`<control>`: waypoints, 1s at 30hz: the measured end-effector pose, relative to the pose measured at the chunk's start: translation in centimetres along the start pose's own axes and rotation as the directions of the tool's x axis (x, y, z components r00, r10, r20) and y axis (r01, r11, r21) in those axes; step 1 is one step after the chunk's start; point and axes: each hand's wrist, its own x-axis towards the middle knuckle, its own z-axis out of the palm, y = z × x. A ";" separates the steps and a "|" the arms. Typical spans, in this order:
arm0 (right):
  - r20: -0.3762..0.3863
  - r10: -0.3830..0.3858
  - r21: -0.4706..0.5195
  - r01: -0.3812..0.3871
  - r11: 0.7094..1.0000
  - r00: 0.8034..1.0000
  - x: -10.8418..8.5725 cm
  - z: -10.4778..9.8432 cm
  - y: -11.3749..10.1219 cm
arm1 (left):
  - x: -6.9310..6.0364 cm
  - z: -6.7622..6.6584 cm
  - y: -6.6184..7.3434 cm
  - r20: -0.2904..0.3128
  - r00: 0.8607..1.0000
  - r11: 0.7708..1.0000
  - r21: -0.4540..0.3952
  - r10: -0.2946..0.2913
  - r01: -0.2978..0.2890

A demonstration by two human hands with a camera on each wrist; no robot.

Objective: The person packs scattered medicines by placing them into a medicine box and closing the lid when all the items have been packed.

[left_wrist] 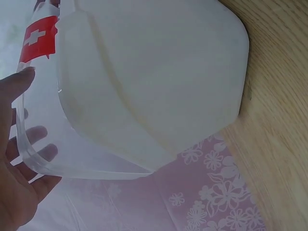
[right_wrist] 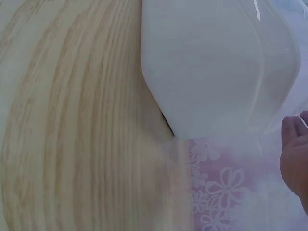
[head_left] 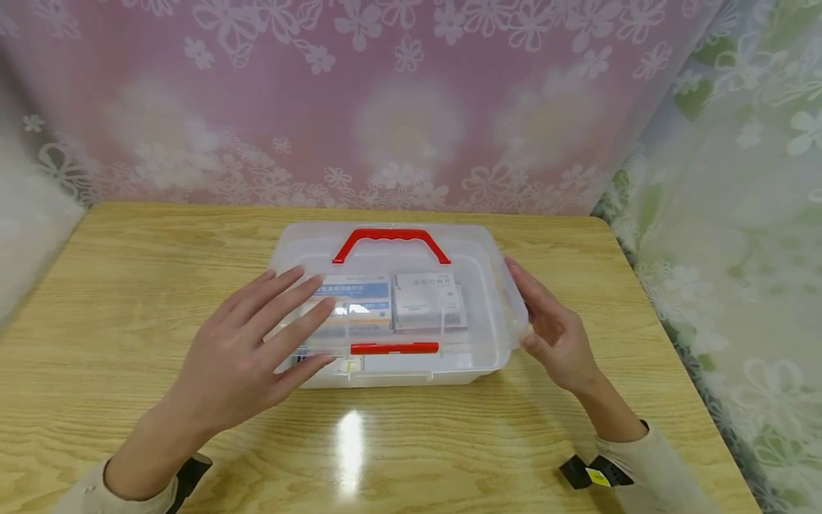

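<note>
A clear plastic lid [head_left: 478, 282] with a red handle [head_left: 392, 234] and a red latch [head_left: 394, 348] tilts over a white first-aid box [head_left: 411, 378]. The left wrist view shows a gap between lid and base, and a white cross on the latch. Spread, fairly straight fingers of my left hand [head_left: 240, 357] lie over the lid's left side, its thumb close to the front edge. With thumb and fingers, my right hand [head_left: 561, 339] holds the lid's right edge. Inside, a blue-and-white medicine box [head_left: 359, 289] and a white medicine box [head_left: 427, 296] show through the plastic.
The wood-grain table [head_left: 122, 314] bears the first-aid box near its back edge. A pink flowered curtain [head_left: 411, 107] hangs behind, and a green-and-white flowered curtain [head_left: 738, 250] stands along the right side.
</note>
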 end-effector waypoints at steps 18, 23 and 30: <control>0.342 -0.222 -0.667 0.402 0.628 0.913 3.9 4.0 -7.0 | 0.1 -0.2 0.3 0.012 1.000 1.000 0.012 0.001 -0.001; 0.400 -0.213 -0.737 0.451 0.503 0.891 4.3 5.1 -7.1 | 0.1 -0.2 0.4 0.018 1.000 1.000 0.011 -0.006 0.006; 0.419 -0.216 -0.780 0.471 0.412 0.882 4.9 6.8 -6.8 | 0.2 -0.2 0.5 0.008 1.000 1.000 0.007 -0.012 0.012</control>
